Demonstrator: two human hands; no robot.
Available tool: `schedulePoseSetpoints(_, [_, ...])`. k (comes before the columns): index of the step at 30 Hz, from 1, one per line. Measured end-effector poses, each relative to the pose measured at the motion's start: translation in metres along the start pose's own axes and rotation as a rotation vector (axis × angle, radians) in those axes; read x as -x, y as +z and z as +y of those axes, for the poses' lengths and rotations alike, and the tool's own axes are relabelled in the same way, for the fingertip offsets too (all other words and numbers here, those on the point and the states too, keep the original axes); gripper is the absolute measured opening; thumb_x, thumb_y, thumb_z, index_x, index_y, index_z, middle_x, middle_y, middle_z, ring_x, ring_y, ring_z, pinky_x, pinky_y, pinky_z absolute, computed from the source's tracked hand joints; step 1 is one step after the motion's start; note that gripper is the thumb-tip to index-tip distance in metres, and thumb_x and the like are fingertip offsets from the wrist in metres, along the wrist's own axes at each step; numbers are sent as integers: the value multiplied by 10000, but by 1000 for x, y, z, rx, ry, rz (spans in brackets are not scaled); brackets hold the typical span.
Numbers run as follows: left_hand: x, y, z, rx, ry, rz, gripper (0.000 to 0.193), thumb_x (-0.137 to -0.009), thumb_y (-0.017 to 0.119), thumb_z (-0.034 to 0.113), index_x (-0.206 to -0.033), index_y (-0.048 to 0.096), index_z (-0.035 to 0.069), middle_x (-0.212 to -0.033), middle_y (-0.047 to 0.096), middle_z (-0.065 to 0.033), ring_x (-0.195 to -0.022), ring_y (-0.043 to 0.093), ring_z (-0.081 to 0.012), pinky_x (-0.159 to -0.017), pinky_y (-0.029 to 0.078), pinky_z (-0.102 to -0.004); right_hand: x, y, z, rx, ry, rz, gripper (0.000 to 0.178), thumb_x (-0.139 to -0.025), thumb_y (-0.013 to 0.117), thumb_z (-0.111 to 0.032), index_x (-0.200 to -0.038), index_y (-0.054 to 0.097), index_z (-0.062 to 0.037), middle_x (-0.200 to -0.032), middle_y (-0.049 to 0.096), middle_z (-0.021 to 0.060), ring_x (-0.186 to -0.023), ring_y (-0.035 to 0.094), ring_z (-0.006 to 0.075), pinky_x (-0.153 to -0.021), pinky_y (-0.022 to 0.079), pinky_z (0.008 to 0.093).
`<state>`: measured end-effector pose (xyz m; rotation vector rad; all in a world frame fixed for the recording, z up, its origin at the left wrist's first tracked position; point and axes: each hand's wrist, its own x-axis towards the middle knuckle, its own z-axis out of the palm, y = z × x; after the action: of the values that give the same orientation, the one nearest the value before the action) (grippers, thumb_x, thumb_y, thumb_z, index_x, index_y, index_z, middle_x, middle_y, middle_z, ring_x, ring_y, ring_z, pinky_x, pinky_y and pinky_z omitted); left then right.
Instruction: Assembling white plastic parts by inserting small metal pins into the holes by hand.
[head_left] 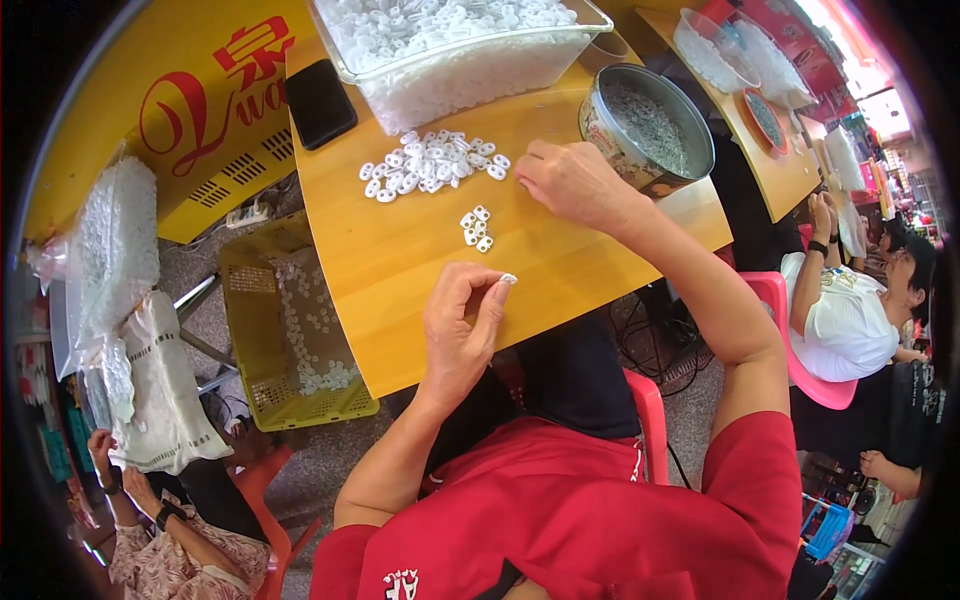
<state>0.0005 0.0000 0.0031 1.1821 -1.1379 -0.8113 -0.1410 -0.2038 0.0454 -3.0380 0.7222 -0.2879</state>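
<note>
White piece point(508, 279) was pinched in left hand point(457, 325), at thumb and forefinger tips; small cluster point(478, 229) was located at its 11 o'clock. Right hand point(578, 181) was curled, contents couldn't be told; white pile point(430, 165) was spread at its 9 o'clock.

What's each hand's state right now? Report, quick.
Left hand: closed, pinching a small white piece.
Right hand: curled; whether shut or holding anything cannot be told.

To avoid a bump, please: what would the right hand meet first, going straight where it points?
The right hand would probably meet the white pile first, though depth is unclear.
</note>
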Motion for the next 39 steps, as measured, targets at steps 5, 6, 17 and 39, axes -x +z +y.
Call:
schedulePoseSetpoints(5, [-1,0,0,18,-12,2,49,-947,615,16,-982,609,-17,-965,524,-38,-834,505,-95,-738,428,-211,1,1,-3,-37,-1,6,81,-836,617,-115,-846,642,-39,-874,640,145,-753,659,334,-645,532,428])
schedulePoseSetpoints(6, [-1,0,0,10,-4,-1,50,-946,616,17,-982,608,-17,-962,524,-38,-834,505,-95,-737,427,-212,3,1,-4,-37,-4,15,78,-835,619,-112,-852,638,-38,-871,639,144,-748,660,333,-641,534,424])
schedulePoseSetpoints(17, [-1,0,1,14,-8,-11,48,-952,610,26,-980,608,-13,-962,525,-37,-834,505,-96,-739,428,-218,7,7,-4,-63,41,105,77,-833,654,-104,-864,619,-43,-866,627,110,-730,645,315,-615,523,396])
schedulePoseSetpoints(39, [-1,3,-1,11,0,56,57,-913,653,10,-935,615,-26,-880,566,-77,-751,540,-139,-656,449,-252,-6,5,-3,-5,70,-103,105,-816,581,-49,-863,627,32,-893,655,239,-849,665,398,-701,551,460])
